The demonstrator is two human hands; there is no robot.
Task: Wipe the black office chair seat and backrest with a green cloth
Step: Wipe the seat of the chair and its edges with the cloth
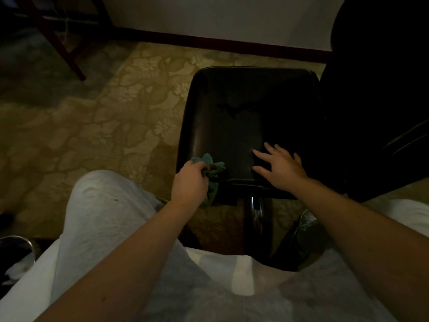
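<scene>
- Left hand (191, 182): grip closed on the bunched green cloth (212, 173) at the seat (232, 126) edge, lower centre.
- Right hand (282, 167): open, flat on the seat.
- Backrest (376, 66), upper right: judged not yet wiped.

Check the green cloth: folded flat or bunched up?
Bunched. The green cloth is crumpled in the left hand at the seat's near-left corner, one end hanging over the edge.

The black leather office chair seat (243, 117) fills the frame's centre right, its tall black backrest (380, 89) rising along the right edge. At the seat's lower left corner, the left hand (191, 182) grips the crumpled green cloth (212, 169). The right hand (282, 168) lies flat, fingers spread, on the seat's lower right part. The patterned floral carpet (92, 126) spreads left of the seat.
</scene>
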